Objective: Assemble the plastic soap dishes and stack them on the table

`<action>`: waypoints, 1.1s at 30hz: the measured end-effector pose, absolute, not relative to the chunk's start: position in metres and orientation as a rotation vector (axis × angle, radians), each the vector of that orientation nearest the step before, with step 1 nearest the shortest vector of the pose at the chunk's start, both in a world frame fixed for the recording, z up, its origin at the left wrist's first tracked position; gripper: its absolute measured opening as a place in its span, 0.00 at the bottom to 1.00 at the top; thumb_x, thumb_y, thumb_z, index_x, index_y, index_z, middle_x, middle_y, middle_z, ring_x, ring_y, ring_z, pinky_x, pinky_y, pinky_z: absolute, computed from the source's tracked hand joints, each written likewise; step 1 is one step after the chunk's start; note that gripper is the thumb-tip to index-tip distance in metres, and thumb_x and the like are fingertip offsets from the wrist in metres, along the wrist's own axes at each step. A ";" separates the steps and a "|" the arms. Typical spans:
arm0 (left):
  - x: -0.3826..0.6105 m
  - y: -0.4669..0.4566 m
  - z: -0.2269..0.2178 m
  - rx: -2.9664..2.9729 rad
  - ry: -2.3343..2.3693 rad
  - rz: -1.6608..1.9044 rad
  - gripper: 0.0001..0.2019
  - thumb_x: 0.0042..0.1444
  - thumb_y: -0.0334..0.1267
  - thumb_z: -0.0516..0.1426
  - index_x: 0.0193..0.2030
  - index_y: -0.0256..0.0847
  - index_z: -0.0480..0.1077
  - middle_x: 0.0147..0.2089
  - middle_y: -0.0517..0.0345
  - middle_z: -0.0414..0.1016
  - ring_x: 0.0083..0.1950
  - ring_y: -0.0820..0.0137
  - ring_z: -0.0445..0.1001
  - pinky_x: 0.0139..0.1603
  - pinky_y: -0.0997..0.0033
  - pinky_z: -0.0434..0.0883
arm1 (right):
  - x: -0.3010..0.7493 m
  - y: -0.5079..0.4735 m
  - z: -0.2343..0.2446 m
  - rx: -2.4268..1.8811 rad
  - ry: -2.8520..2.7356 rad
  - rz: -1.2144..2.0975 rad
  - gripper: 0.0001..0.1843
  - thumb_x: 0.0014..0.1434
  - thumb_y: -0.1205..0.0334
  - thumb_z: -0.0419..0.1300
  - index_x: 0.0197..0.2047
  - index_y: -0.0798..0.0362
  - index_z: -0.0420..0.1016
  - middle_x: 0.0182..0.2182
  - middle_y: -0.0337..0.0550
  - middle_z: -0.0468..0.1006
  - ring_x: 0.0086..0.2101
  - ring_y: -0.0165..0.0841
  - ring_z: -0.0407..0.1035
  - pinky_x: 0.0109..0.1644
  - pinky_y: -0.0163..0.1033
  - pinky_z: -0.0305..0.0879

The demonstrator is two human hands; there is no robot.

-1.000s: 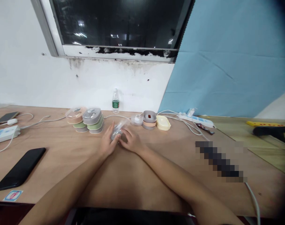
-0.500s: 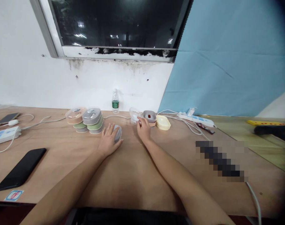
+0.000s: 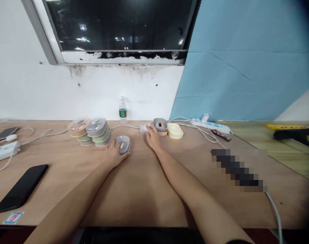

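A small grey plastic box [image 3: 125,145] with a light oblong piece on its top lies in front of me. My left hand [image 3: 112,156] wraps its left side, the thumb along the near edge. Left of it stand stacked lidded boxes: a peach one [image 3: 77,128], and a grey one [image 3: 95,128] above a green one [image 3: 101,136]. My right hand [image 3: 153,139] has its fingers closed on clear plastic lids [image 3: 143,129]; the fingertips are partly hidden. Just right of these are an open grey box [image 3: 160,126] on a peach one, and pale yellow trays [image 3: 175,131].
A plastic bottle [image 3: 122,112] stands against the wall. Black phone [image 3: 21,188] and white power strip [image 3: 4,151] lie at left. Cables and another power strip [image 3: 212,126] are at the back right. A blurred-out dark object [image 3: 238,169] lies on the right.
My left hand has slid from flat over the grey box to its left side, uncovering its top. My right fingers have closed over the clear lids, which sit lower now. The view has shifted slightly.
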State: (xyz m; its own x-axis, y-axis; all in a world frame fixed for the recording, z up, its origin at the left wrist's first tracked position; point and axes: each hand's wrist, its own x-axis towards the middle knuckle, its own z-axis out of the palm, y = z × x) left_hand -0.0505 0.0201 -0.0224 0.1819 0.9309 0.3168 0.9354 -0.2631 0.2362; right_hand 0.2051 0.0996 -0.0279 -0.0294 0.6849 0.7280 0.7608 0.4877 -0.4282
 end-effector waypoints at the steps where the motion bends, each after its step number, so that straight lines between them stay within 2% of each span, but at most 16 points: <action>1: -0.051 0.021 -0.023 -2.412 -1.908 -0.638 0.35 0.51 0.63 0.56 0.61 0.43 0.64 0.69 0.39 0.53 0.66 0.47 0.59 0.62 0.48 0.59 | 0.205 0.100 -0.028 -1.225 -1.756 -0.078 0.22 0.62 0.66 0.48 0.58 0.54 0.69 0.53 0.53 0.69 0.54 0.41 0.65 0.60 0.48 0.61; 4: -0.053 0.023 -0.026 -2.438 -1.915 -0.673 0.35 0.51 0.62 0.57 0.60 0.43 0.65 0.68 0.39 0.53 0.64 0.47 0.61 0.61 0.49 0.62 | 0.207 0.102 -0.030 -1.249 -1.774 -0.046 0.25 0.61 0.69 0.47 0.61 0.55 0.67 0.56 0.55 0.66 0.57 0.41 0.62 0.62 0.50 0.60; 8: -0.055 0.025 -0.028 -2.459 -1.901 -0.818 0.33 0.51 0.62 0.58 0.58 0.42 0.68 0.67 0.40 0.56 0.63 0.48 0.63 0.61 0.49 0.63 | 0.208 0.103 -0.032 -1.298 -1.826 -0.056 0.28 0.60 0.64 0.52 0.64 0.59 0.61 0.61 0.59 0.60 0.61 0.45 0.57 0.64 0.51 0.57; 10: -0.054 0.025 -0.027 -2.456 -1.907 -0.942 0.33 0.52 0.62 0.56 0.57 0.41 0.69 0.66 0.41 0.58 0.64 0.49 0.63 0.62 0.50 0.62 | 0.206 0.100 -0.030 -1.270 -1.825 -0.077 0.29 0.60 0.63 0.53 0.64 0.60 0.61 0.61 0.59 0.60 0.61 0.45 0.56 0.64 0.50 0.56; 13: -0.054 0.022 -0.021 -2.455 -1.897 -1.166 0.32 0.55 0.61 0.54 0.59 0.40 0.68 0.65 0.43 0.59 0.64 0.52 0.63 0.64 0.51 0.61 | 0.199 0.087 -0.024 -1.174 -1.833 -0.101 0.25 0.61 0.61 0.53 0.62 0.56 0.64 0.58 0.56 0.64 0.58 0.42 0.60 0.62 0.49 0.60; 16: -0.054 0.019 -0.014 -2.484 -1.783 -1.409 0.28 0.60 0.56 0.51 0.61 0.41 0.66 0.65 0.46 0.61 0.65 0.57 0.62 0.65 0.54 0.61 | 0.183 0.065 -0.016 -1.036 -1.978 -0.060 0.21 0.62 0.55 0.56 0.57 0.52 0.69 0.53 0.51 0.70 0.53 0.40 0.66 0.57 0.47 0.64; 20: -0.053 0.014 -0.010 -2.600 -1.565 -1.562 0.26 0.64 0.52 0.48 0.63 0.43 0.63 0.66 0.48 0.60 0.66 0.59 0.59 0.66 0.55 0.59 | 0.152 0.039 -0.015 -0.839 -2.228 0.088 0.19 0.57 0.48 0.62 0.46 0.52 0.73 0.41 0.47 0.77 0.42 0.38 0.71 0.48 0.42 0.68; 24: -0.050 0.011 -0.008 -2.752 -1.407 -1.519 0.27 0.64 0.52 0.47 0.65 0.42 0.60 0.67 0.46 0.57 0.67 0.59 0.58 0.67 0.53 0.57 | 0.128 0.028 -0.021 -0.801 -2.220 0.121 0.11 0.60 0.54 0.59 0.41 0.53 0.73 0.34 0.45 0.77 0.35 0.35 0.70 0.40 0.38 0.66; 26: -0.049 0.012 -0.009 -2.729 -1.401 -1.579 0.26 0.65 0.53 0.46 0.63 0.42 0.63 0.67 0.46 0.58 0.67 0.58 0.58 0.66 0.53 0.58 | 0.125 0.024 -0.021 -0.770 -2.209 0.117 0.08 0.63 0.58 0.55 0.39 0.52 0.72 0.33 0.44 0.75 0.34 0.33 0.69 0.38 0.37 0.64; 29: -0.051 0.017 -0.010 -2.595 -1.441 -1.738 0.26 0.65 0.54 0.44 0.58 0.41 0.68 0.64 0.45 0.60 0.66 0.58 0.59 0.67 0.53 0.58 | 0.127 0.019 -0.016 -0.754 -2.182 0.095 0.09 0.65 0.60 0.51 0.37 0.51 0.71 0.31 0.42 0.73 0.33 0.32 0.67 0.37 0.35 0.62; 33: -0.058 0.022 -0.012 -2.481 -1.486 -1.828 0.25 0.65 0.53 0.46 0.60 0.40 0.66 0.64 0.45 0.60 0.67 0.58 0.57 0.67 0.53 0.57 | 0.139 0.023 -0.008 -0.833 -1.978 0.004 0.09 0.65 0.59 0.51 0.36 0.52 0.68 0.29 0.41 0.70 0.30 0.31 0.63 0.35 0.36 0.59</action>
